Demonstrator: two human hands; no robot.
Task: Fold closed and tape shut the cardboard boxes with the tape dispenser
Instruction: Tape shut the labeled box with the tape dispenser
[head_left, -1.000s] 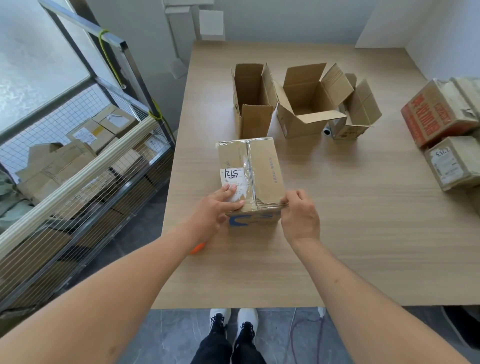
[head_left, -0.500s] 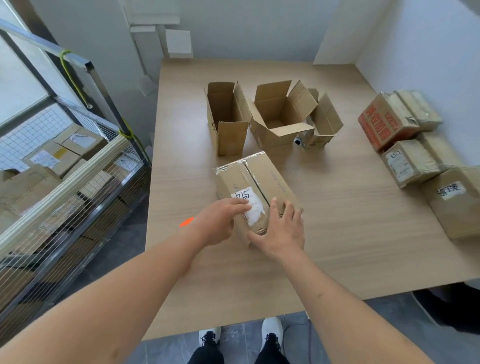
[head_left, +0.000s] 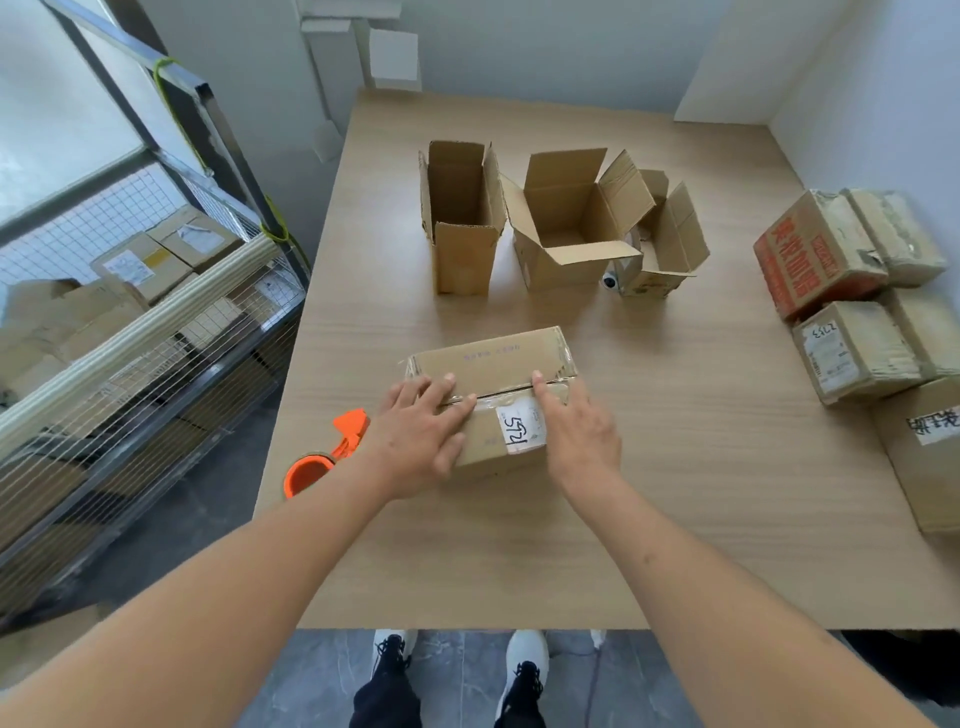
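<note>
Near the front edge of the wooden table, a closed cardboard box lies with its long side across the view, tape along its top seam and a white label marked in black on the near half. Left hand rests flat on the box's left part, fingers straight and slightly spread, tips at the seam. Right hand rests flat on the right part beside the label, fingers straight and close together, index tip at the seam. Orange tape dispenser lies at the table's left edge, just beside the left wrist, held by neither hand. Three open boxes stand farther back, flaps up. Closed boxes are stacked along the right edge. Wire cage with more cartons stands left of the table.
</note>
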